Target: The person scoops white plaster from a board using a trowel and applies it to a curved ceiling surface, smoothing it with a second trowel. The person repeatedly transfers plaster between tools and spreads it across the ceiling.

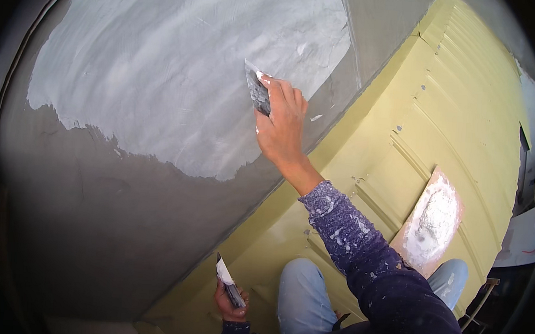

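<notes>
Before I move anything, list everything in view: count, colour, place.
Wall: one, grey, left and top
Coat: one large patch, whitish, on wall
Right knife: one, grey, in right hand, over coat
Left knife: one, dark with white smear, in left hand
Panel: one, ribbed, pale yellow, centre to right
Board: one, pinkish, on panel
Putty: one heap, white, on board
Bar: one, tan, lower right
Far right edge: dark shapes, unclear
Legs: two, light blue, bottom
Sleeves: two, dark purple-blue, bottom
Hands: two, bare, right upper centre, left lower centre
</notes>
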Tool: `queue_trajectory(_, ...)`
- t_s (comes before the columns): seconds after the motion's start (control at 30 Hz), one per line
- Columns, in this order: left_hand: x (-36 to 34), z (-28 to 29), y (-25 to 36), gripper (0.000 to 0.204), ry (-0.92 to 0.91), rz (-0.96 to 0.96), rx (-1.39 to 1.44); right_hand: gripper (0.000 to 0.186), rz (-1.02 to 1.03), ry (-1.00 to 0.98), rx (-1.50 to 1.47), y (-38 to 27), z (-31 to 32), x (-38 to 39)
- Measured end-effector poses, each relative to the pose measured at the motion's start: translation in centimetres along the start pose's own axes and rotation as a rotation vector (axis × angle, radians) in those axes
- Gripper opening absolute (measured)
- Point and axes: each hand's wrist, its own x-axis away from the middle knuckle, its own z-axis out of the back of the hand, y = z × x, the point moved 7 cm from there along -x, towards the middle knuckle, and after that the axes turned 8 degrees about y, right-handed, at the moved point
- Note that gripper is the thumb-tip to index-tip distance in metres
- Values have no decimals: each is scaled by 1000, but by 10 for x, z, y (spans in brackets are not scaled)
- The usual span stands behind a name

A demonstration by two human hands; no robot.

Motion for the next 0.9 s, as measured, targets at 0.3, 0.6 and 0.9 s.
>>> queue_trajectory(0.3, -10, -8, 12, 39, -136, -94, -3, 72, 112, -323, -47, -126, -44, 157)
queue_trajectory(0.6, -43, -111, -43, 36, -175, 59, -166, 70, 388, -939, -476, -65, 69, 161)
queue_trajectory(0.9, -46, -206, -69, 40, -69, -58, -293, 68, 451, -963, 69, 0, 137, 94)
